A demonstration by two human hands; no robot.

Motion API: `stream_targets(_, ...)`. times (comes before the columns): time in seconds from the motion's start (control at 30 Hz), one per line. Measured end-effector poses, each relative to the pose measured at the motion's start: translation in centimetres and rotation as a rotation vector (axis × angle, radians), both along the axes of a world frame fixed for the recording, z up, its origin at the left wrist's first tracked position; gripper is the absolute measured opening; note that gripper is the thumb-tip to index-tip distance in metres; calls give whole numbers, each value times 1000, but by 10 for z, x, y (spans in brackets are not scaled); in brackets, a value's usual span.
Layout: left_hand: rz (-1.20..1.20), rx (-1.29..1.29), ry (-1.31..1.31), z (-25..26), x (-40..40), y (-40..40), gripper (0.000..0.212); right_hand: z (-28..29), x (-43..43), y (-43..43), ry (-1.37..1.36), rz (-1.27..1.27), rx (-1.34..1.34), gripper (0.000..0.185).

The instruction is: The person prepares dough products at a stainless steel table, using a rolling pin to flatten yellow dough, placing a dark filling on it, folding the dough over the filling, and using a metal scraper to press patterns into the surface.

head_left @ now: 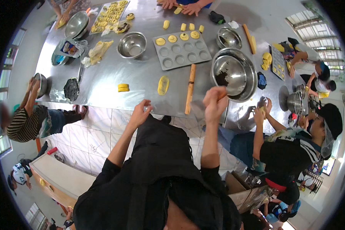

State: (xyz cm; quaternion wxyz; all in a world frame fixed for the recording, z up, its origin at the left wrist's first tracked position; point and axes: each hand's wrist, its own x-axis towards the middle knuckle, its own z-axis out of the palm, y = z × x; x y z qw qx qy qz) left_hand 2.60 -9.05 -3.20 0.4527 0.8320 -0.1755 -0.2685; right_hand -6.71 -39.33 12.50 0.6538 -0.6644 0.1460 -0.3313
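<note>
My right hand (214, 103) is closed at the near rim of the nested steel bowls (249, 77), with a small orange object (222, 94) showing at its fingers; most of that object is hidden. Dark crumbly filling (222, 77) lies in the inner bowl. Empty, with the fingers curled but apart, my left hand (141, 112) hovers at the table's near edge. Beyond it a flattened oval of yellow dough (163, 85) rests on the steel, left of a wooden rolling pin (191, 89). Further left sits a folded yellow dough piece (123, 87).
A muffin tin (181, 51) holds coiled dough rolls in its far row. A steel bowl (131, 45) stands left of it. Co-workers' hands (192, 9) roll dough at the far side; another person's hands (263, 111) handle dough close on the right. A black bag (71, 89) lies left.
</note>
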Motion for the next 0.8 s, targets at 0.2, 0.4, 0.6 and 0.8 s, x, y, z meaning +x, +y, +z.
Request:
stream_targets(0.2,-155,7,-518,-82,76,-45,46,-63,-35,42,-2,65,260,22)
stream_targets(0.4,-231,-237,-390,-119,135,-69,51,-98,2,-7,86,49,143,22)
stream_targets(0.6,-431,-135,-656,-135,127,-31,56,-214,9,54,-534,-305,109,22)
stream_targets(0.8,-559,-96,-818,-147,136,-34,57,-259,13,75,-946,25,100,18)
